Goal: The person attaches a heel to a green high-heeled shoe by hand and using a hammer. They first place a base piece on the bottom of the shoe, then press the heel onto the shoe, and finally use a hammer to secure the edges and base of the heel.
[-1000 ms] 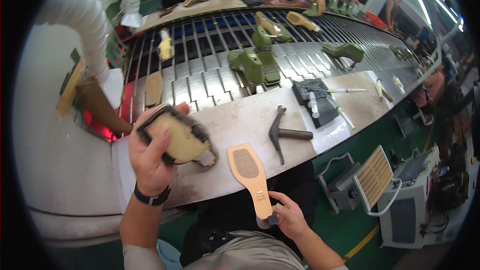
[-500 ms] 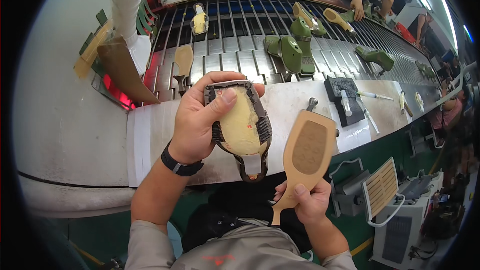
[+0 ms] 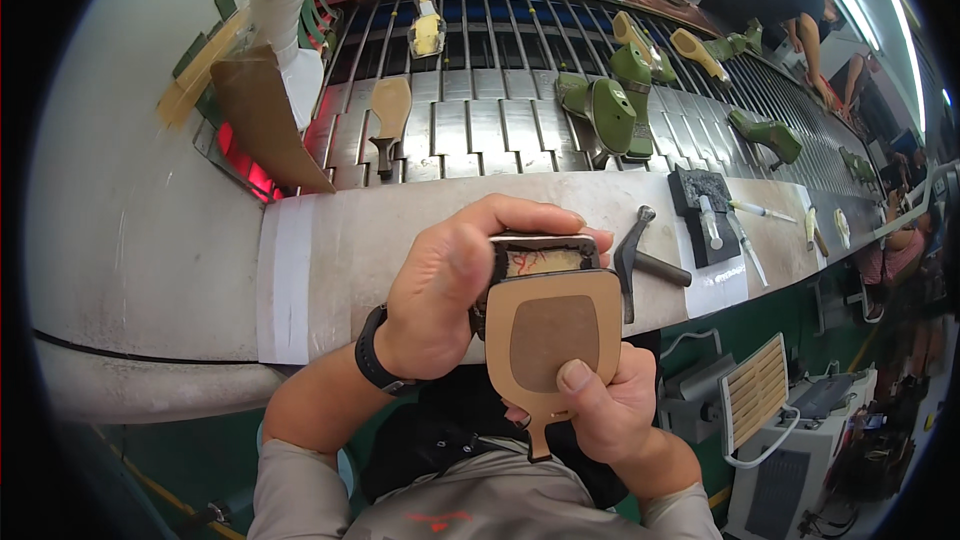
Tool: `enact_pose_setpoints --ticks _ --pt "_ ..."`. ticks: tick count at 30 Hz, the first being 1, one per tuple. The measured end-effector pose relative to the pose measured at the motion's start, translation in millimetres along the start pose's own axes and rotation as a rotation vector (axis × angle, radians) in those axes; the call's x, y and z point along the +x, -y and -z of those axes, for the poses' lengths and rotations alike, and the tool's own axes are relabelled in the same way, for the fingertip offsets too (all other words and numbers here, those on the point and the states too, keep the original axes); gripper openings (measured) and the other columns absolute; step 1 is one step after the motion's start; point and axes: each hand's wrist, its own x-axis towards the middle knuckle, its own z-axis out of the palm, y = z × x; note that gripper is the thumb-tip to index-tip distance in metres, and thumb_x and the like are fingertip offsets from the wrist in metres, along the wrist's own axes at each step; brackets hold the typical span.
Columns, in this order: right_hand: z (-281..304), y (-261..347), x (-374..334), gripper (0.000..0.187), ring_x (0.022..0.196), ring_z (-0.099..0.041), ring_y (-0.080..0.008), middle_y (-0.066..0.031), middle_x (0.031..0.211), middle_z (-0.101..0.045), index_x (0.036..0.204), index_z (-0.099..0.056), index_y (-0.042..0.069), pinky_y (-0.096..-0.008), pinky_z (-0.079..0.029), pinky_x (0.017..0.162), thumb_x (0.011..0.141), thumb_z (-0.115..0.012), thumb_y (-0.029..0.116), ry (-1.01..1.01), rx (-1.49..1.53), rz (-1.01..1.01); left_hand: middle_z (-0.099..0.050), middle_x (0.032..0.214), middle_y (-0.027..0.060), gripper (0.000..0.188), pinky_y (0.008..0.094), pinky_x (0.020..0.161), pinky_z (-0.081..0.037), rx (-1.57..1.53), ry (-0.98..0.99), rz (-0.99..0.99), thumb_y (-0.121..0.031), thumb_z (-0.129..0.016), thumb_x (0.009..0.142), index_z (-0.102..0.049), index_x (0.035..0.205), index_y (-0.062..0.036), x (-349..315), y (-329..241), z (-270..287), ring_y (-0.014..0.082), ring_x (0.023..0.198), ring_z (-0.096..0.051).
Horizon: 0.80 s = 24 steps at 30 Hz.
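Note:
My left hand (image 3: 435,295) grips a dark lasted shoe (image 3: 547,255) from its left side, fingertips wrapped over its top edge. The shoe's pale underside, with red marks, faces up between black folded edges. My right hand (image 3: 612,405) pinches a tan shoe sole (image 3: 553,335) by its narrow part, thumb on its face. A brown textured patch covers the sole's front. The sole lies in front of the shoe and hides most of it; whether the two touch I cannot tell. On the bench right of my hands lies a hammer (image 3: 657,268).
Beyond the white bench (image 3: 350,260) runs a slatted metal conveyor (image 3: 455,125) with another sole (image 3: 390,110), a lasted shoe (image 3: 427,35) and green lasts (image 3: 610,115). A dark block (image 3: 703,200) with brushes sits at right. A white duct (image 3: 290,0) hangs left; people work opposite.
My left hand has moved right and tilted the lasted shoe. The right hand has brought the sole leftward over the front of the shoe, uncovering the hammer on the bench.

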Motion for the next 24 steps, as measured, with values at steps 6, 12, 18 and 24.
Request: enact_pose_setpoints --ticks 6,12,18,24 --pt "-2.4 -0.2 -2.4 0.032 0.078 -0.077 -0.0171 -0.0156 0.090 -0.080 0.112 -0.076 -0.010 -0.0301 -0.063 0.068 0.110 -0.060 0.017 -0.020 -0.084 0.009 -0.065 0.137 0.0319 0.082 0.0551 0.110 -0.055 0.033 0.056 -0.006 -0.059 -0.083 0.089 -0.053 0.136 0.0015 -10.4 -3.3 -2.7 0.0397 0.129 -0.067" --pt "-1.6 -2.4 -3.5 0.032 0.077 -0.078 -0.0175 -0.0151 0.088 -0.080 0.111 -0.077 -0.010 -0.0296 -0.063 0.066 0.110 -0.061 0.019 0.008 -0.062 0.006 -0.065 0.136 0.0334 0.081 0.0533 0.108 -0.056 0.038 0.098 -0.031 -0.045 -0.092 0.083 -0.052 0.135 0.0022 -12.0 -0.1 -1.1 0.0386 0.128 -0.067" --pt "-3.2 -2.3 -5.0 0.033 0.077 -0.077 -0.0175 -0.0153 0.087 -0.080 0.112 -0.076 -0.010 -0.0296 -0.063 0.066 0.110 -0.062 0.019 0.006 -0.069 0.026 -0.064 0.137 0.0356 0.078 0.0533 0.109 -0.056 0.082 0.132 -0.065 -0.040 -0.091 0.084 -0.052 0.135 0.0031 -12.8 0.1 1.0 0.0394 0.129 -0.067" --pt "-7.6 -2.4 -6.5 0.032 0.075 -0.077 -0.0175 -0.0156 0.088 -0.080 0.112 -0.076 -0.011 -0.0292 -0.062 0.064 0.109 -0.062 0.018 -0.015 -0.036 0.019 -0.063 0.137 0.0361 0.072 0.0535 0.110 -0.055 0.084 0.137 -0.060 -0.037 -0.088 0.087 -0.052 0.135 0.0033 -15.3 -2.0 0.9 0.0397 0.131 -0.066"
